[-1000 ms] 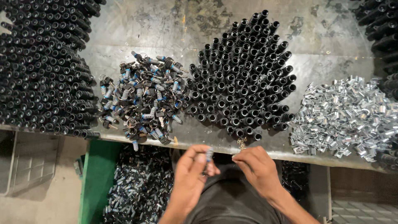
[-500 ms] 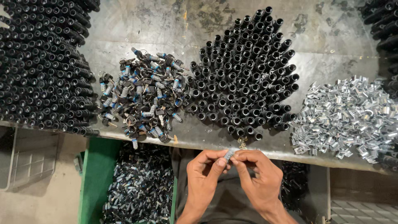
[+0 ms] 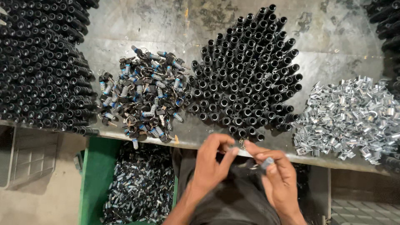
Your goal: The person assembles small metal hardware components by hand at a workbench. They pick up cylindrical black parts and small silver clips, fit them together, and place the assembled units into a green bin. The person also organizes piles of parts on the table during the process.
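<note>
My left hand (image 3: 211, 164) and my right hand (image 3: 278, 179) meet just below the front edge of the metal workbench (image 3: 158, 25). My right hand pinches a small grey lock cylinder (image 3: 267, 163) between thumb and fingers. The fingertips of my left hand pinch a small key (image 3: 241, 144) sticking out beside it. Just above my hands stands a cluster of upright black tubes (image 3: 246, 71). To its left lies a heap of small lock cylinders with keys (image 3: 143, 98).
A pile of shiny metal clips (image 3: 350, 116) lies at the right. Stacked black tubes (image 3: 37, 62) fill the left side and the far right corner. A green crate (image 3: 93, 179) below the bench holds many assembled parts (image 3: 137, 183).
My hands have drifted right and spread slightly. The right hand has pulled the cylinder away to the right while the left stays at the key.
</note>
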